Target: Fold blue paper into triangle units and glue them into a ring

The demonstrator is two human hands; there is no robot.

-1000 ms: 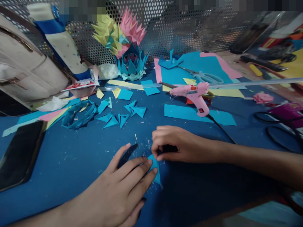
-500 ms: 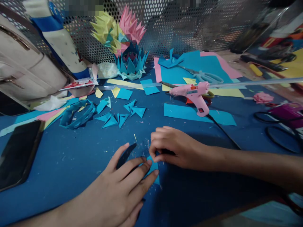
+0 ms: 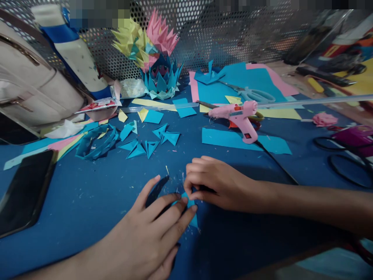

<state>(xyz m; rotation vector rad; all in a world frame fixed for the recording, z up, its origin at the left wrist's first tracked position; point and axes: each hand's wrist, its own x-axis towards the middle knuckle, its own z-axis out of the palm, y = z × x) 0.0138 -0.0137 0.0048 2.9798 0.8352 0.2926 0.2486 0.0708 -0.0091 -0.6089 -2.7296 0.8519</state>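
A small piece of blue paper lies on the blue tabletop, mostly covered by fingers. My left hand rests over it with fingers stretched out and thumb apart, its fingertips pressing the paper down. At the paper's upper corner, my right hand is closed, thumb against curled fingers, pinching the edge. Beyond my hands lie several folded blue paper triangles and a blue folded-paper ring. A blue paper strip sits past my right hand, partly under a pink glue gun.
Pointed paper flowers stand at the back by the perforated metal panel. Light-blue scissors rest on coloured sheets. A black phone lies at left, near a beige bag. The glue gun's cord runs behind my right forearm.
Both hands stay almost where they were on the blue paper. The view has shifted very slightly; nothing was picked up or let go.
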